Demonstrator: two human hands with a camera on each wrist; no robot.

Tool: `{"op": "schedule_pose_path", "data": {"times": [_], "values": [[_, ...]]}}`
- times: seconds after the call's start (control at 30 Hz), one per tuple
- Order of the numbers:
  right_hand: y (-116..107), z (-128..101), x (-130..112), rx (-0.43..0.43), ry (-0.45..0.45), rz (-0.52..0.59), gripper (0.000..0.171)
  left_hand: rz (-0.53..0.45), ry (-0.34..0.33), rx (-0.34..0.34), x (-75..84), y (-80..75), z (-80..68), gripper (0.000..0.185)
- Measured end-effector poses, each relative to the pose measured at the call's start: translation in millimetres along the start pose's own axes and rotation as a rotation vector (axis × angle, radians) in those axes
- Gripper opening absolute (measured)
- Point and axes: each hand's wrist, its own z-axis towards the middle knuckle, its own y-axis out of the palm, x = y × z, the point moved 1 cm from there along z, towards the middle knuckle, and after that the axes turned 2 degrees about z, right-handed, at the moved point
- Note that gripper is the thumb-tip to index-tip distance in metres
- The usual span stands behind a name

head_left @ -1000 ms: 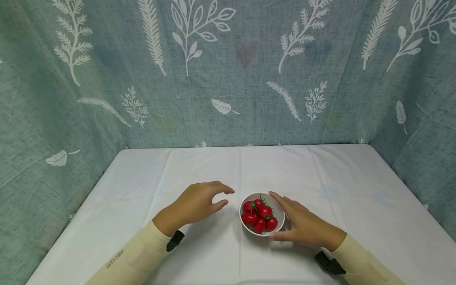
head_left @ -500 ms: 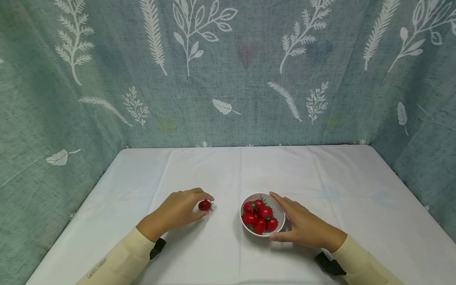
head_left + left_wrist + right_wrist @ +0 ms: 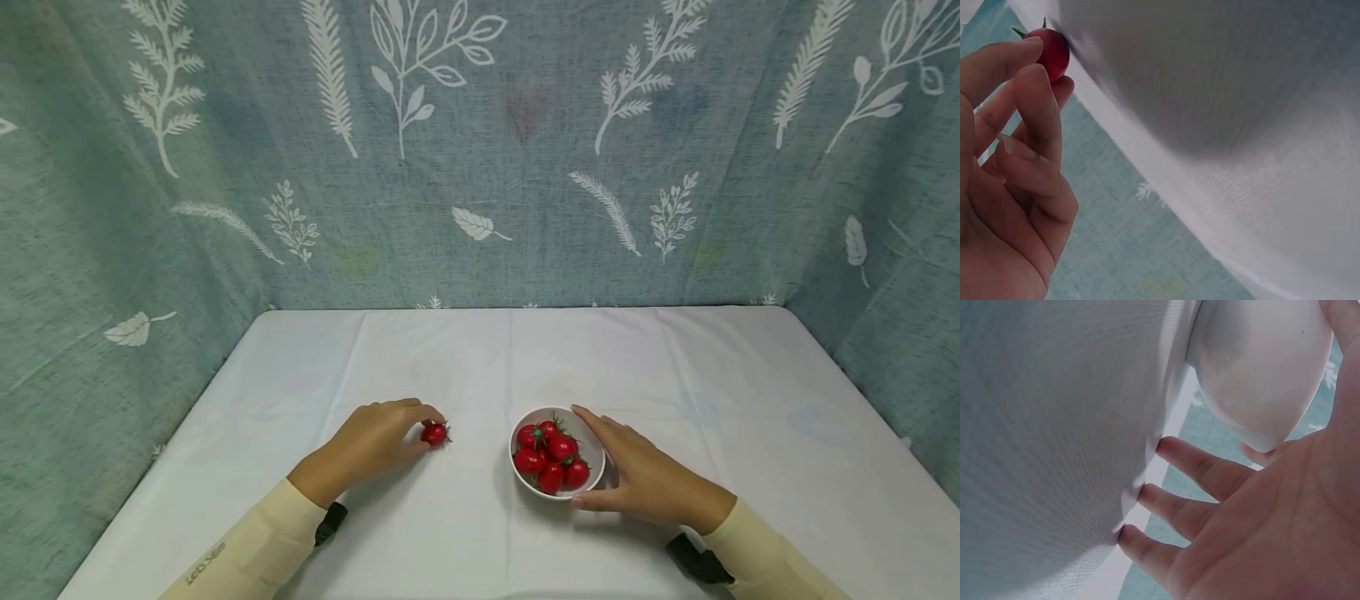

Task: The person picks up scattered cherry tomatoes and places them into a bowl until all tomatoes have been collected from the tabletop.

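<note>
My left hand (image 3: pixel 367 450) is left of centre on the table, pinching a cherry tomato (image 3: pixel 434 433) between thumb and fingers. Its green stem end faces right. In the left wrist view the same tomato (image 3: pixel 1055 56) sits at the fingertips, close to the cloth. My right hand (image 3: pixel 648 475) holds a small white bowl (image 3: pixel 591 450) from the right, thumb at the near rim and forefinger at the far rim. The right wrist view shows the bowl's smooth outer wall (image 3: pixel 1260 369), with the other fingers resting on the cloth. Several red cherry tomatoes (image 3: pixel 561 447) with green stems lie in the bowl.
A white cloth (image 3: pixel 420 358) with fold lines covers the table. Blue-green curtains (image 3: pixel 525 167) printed with white leaves hang behind the table and along both sides. Dark straps (image 3: pixel 701 560) sit at the wrists, over cream sleeves (image 3: pixel 240 546).
My left hand has moved left, away from the bowl, and now pinches a cherry tomato that was out of sight a second ago. The right hand stays at the bowl.
</note>
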Motion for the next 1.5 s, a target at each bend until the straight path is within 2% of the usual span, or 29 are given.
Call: {"op": "schedule_pose_path", "data": {"times": [0.6, 0.87, 1.07, 1.5], "values": [[1, 0, 0, 0.007, 0.000, -0.005, 0.113, -0.021, 0.003, 0.014, 3.0, 2.7, 2.0, 0.028], [0, -1, -1, 0.004, 0.004, -0.003, 0.113, -0.027, 0.004, 0.029, 6.8, -3.4, 4.9, 0.031], [0, -1, -1, 0.005, 0.007, -0.004, 0.113, -0.033, 0.062, 0.064, 19.5, -10.3, 13.7, 0.033], [0, -1, -1, 0.005, 0.016, -0.006, 0.113, -0.057, 0.182, 0.142, 60.0, -21.3, 27.6, 0.031]]}}
